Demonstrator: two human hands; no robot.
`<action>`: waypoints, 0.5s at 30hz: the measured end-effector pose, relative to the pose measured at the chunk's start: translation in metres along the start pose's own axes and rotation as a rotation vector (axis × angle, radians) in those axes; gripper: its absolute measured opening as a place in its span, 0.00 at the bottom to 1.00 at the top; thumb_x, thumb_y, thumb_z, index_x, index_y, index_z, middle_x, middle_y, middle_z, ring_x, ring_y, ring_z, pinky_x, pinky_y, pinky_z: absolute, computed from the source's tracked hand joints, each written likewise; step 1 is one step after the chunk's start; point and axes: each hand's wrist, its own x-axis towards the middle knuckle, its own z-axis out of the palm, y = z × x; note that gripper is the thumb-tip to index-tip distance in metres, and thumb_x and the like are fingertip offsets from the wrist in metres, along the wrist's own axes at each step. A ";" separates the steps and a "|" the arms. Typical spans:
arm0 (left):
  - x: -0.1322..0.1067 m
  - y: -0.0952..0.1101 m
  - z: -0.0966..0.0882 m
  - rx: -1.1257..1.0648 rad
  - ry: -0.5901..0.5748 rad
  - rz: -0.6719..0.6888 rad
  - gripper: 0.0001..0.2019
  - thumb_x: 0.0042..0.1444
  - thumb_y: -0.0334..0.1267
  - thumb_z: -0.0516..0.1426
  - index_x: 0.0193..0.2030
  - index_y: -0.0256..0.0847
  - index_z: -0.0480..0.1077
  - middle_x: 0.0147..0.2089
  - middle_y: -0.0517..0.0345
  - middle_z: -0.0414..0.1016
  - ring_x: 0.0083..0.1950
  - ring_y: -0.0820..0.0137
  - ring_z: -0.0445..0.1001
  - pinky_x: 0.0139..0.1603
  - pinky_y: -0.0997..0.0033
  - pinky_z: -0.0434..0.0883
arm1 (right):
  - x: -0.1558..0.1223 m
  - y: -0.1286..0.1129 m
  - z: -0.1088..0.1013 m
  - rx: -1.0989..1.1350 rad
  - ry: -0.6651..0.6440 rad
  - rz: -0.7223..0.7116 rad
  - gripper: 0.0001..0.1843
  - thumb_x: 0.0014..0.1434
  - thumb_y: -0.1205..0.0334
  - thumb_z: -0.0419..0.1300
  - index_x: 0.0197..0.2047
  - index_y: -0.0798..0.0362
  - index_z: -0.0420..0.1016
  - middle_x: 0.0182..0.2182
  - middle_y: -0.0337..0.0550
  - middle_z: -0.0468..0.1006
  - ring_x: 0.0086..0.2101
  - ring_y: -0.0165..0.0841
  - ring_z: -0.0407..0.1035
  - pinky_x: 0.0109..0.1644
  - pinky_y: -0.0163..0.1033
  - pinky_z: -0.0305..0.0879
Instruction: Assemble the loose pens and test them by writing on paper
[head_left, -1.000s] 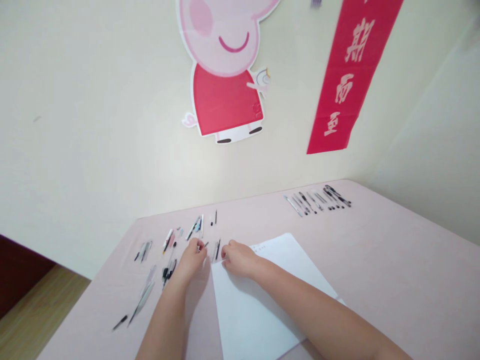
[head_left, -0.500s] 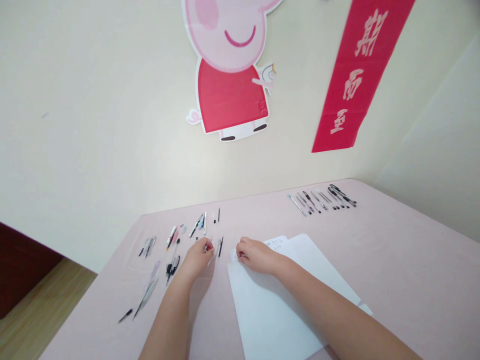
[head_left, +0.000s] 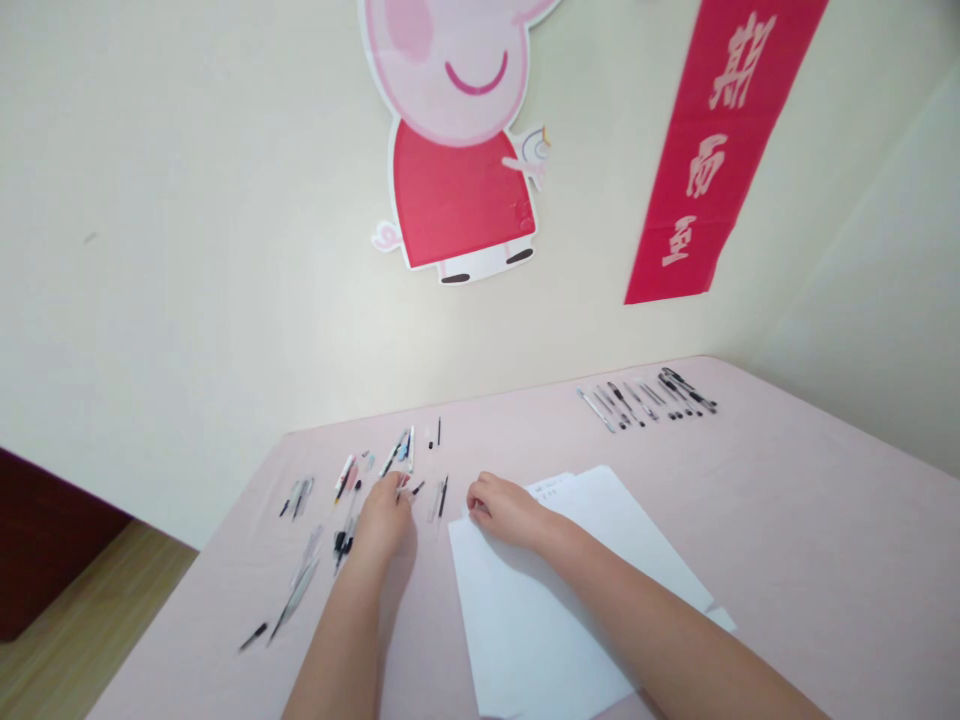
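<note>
Left hand [head_left: 385,510]: fingers curled in by a small pen bit [head_left: 418,488], dark end poking out past the fingertips. Can't tell from here if it's properly pinched or just touched.
Right hand [head_left: 499,508]: fingers bent, thumb tucked toward them, over the top left corner of the paper [head_left: 532,620]. Can't see if anything's tucked inside.
Between the hands: a clear tube [head_left: 433,502] and a black refill [head_left: 443,497] side by side, nearer the left hand.
Just past the left hand: a white pen [head_left: 411,448] bunched with others, then a tiny cap [head_left: 430,446] beside a dark stick [head_left: 439,432].
Left of the left hand: little heaps of parts, incl. some black caps [head_left: 343,542] right by that wrist.
Beyond the right hand, off to its right: a neat row of pens [head_left: 642,402].
What could go wrong, pen bit: it's skinny, so a loose grip might let it slip and roll into the other parts.
Black caps: a sideways swing of the left wrist could scatter them.
Paper: the right forearm lies across it, so pulling back might drag it.
</note>
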 end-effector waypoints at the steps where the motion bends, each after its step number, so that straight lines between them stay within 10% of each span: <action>1: 0.000 0.000 0.000 -0.001 -0.012 -0.006 0.11 0.51 0.31 0.47 0.39 0.36 0.66 0.44 0.44 0.72 0.47 0.61 0.69 0.47 0.64 0.63 | 0.000 0.000 0.000 0.005 0.008 0.008 0.07 0.53 0.68 0.53 0.35 0.54 0.71 0.34 0.42 0.68 0.33 0.29 0.62 0.37 0.32 0.54; 15: -0.009 0.013 0.014 0.179 -0.016 0.067 0.12 0.52 0.31 0.49 0.44 0.36 0.64 0.44 0.46 0.69 0.46 0.61 0.68 0.44 0.68 0.62 | -0.001 0.000 -0.001 0.026 0.041 0.018 0.08 0.54 0.68 0.53 0.37 0.55 0.70 0.35 0.43 0.67 0.34 0.29 0.62 0.39 0.32 0.54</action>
